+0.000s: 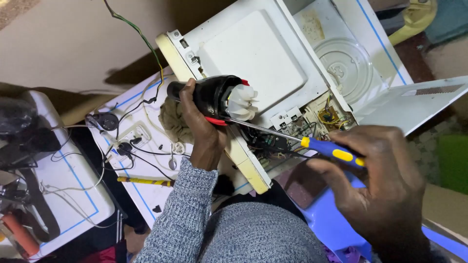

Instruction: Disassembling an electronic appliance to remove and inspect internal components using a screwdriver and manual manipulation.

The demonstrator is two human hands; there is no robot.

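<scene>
Left hand holds motor; right hand's screwdriver reaches its edge.

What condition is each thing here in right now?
Black motor unit: gripped in left hand, white fan exposed.
Screwdriver: held in right hand, tip at the motor unit.
Microwave oven: casing off, wiring exposed.
Glass turntable: lying inside the oven.

The motor part sits in the left hand, held over the opened appliance casing. To its right, the screwdriver in the right hand reaches across to it. Left of both, loose cables lie on the worktop, and a glass turntable lies inside the casing, behind the hands.
</scene>
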